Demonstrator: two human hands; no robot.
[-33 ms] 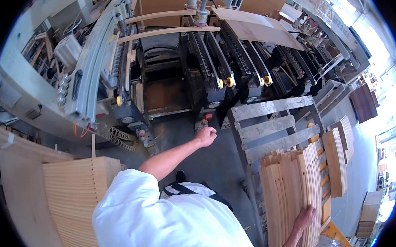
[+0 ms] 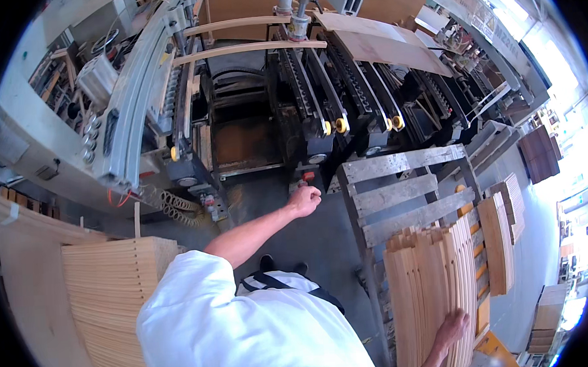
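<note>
My left hand [image 2: 304, 201] hangs over the floor in front of the machine, its fingers curled into a loose fist. No object shows in it. Just beyond it is a small red part [image 2: 308, 177] at the foot of a machine rail; whether they touch is unclear. At the lower right, my right hand [image 2: 453, 327] lies on a row of long, slightly curved wooden slats [image 2: 422, 276], its fingers bent round those at the right side. Two similar slats, a nearer curved slat [image 2: 250, 47] and a farther one [image 2: 239, 25], lie across the machine's rails.
The machine's black rails [image 2: 312, 93] end in yellow rollers [image 2: 342, 125]. A grey wooden pallet [image 2: 407, 189] leans beside the slats. A tall stack of pale boards [image 2: 106, 286] stands at my left. Coiled air hose [image 2: 179, 208] hangs near the machine's left leg. More slats [image 2: 495, 246] stand farther right.
The view has shifted slightly, and a second shoe shows on the floor below. Both hands keep their places.
</note>
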